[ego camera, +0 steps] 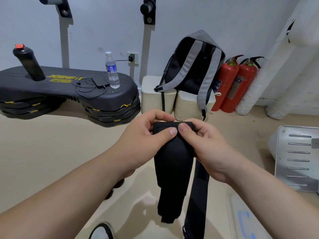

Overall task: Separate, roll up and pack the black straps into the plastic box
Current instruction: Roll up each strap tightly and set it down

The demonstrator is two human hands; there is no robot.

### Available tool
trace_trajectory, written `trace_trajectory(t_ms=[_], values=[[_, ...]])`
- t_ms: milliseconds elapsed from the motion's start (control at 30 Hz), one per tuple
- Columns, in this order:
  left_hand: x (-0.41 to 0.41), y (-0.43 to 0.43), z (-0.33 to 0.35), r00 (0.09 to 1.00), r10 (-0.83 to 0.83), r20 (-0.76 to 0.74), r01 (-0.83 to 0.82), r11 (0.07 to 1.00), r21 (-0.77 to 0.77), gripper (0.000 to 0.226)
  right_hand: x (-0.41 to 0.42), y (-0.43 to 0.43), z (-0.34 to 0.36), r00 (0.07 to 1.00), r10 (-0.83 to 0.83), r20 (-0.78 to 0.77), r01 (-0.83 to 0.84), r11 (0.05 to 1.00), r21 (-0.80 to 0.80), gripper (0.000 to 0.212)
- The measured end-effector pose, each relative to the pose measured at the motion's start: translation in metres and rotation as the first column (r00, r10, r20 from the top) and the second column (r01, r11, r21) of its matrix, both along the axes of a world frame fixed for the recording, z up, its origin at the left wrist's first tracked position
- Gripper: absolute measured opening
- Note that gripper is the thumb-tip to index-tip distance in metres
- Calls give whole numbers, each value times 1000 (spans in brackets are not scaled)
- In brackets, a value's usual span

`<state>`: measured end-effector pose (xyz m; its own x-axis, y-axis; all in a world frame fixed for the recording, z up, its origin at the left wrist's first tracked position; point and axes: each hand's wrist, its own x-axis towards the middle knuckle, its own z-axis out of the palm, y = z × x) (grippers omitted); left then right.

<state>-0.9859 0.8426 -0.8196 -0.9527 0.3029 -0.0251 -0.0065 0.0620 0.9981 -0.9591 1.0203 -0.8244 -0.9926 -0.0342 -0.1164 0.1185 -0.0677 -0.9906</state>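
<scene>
Both hands up at centre, close together, thumbs nearly touching. Left hand (146,135) and right hand (203,145) each pinch the top end of the wide black strap (172,163), thumbs on the near face, fingers curled behind. That top edge looks folded over. The rest of the strap hangs straight down between our forearms, with its loose tail near the bottom of view. A narrower strap (198,195) hangs just right of it; we can't tell whether the two are joined, because the right hand hides the top.

Step, as we read it: starting the roll on this strap. Nothing is wound yet beyond that first fold.

Next move needs a tight first turn, with the edges kept square as we feed the hanging length up. The narrow strap has to stay out of the roll, or be separated first.

Translucent plastic piece (241,216) with a blue mark lies near right, low in view. It's probably the box or its lid, but it's too cropped to say.

Far side: backpack (193,66) on pale blocks, two fire extinguishers (233,83) to its right, and a black step platform (69,87) far left.
</scene>
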Motion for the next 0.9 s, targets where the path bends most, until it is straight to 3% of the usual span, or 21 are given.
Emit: trace_trajectory(t_ms=[100,233,367,500,600,700,800,900], values=[[0,4,0,984,-63,165,63,998,4,23,-1,0,0,995,-40,-86,42,999,21,20],[-3,7,-1,944,-106,314,110,994,6,50,0,2,-1,984,-19,-178,44,990,135,26],[-3,9,-5,964,-73,257,58,996,65,34,2,1,2,987,-20,-158,37,994,106,33],[-1,10,-1,980,0,199,-23,993,116,14,-1,5,4,999,-20,-33,19,1000,-22,34],[2,7,3,989,-1,148,-18,992,126,14,0,6,8,997,62,50,-58,994,-88,35],[3,2,4,997,-24,74,16,995,99,19,1,5,7,985,123,124,-124,992,-1,43],[4,0,4,1000,-13,9,13,999,52,25,2,2,5,992,90,84,-89,996,-13,40],[4,0,5,997,10,71,-17,996,91,27,2,1,4,999,31,-16,-33,995,-99,32]])
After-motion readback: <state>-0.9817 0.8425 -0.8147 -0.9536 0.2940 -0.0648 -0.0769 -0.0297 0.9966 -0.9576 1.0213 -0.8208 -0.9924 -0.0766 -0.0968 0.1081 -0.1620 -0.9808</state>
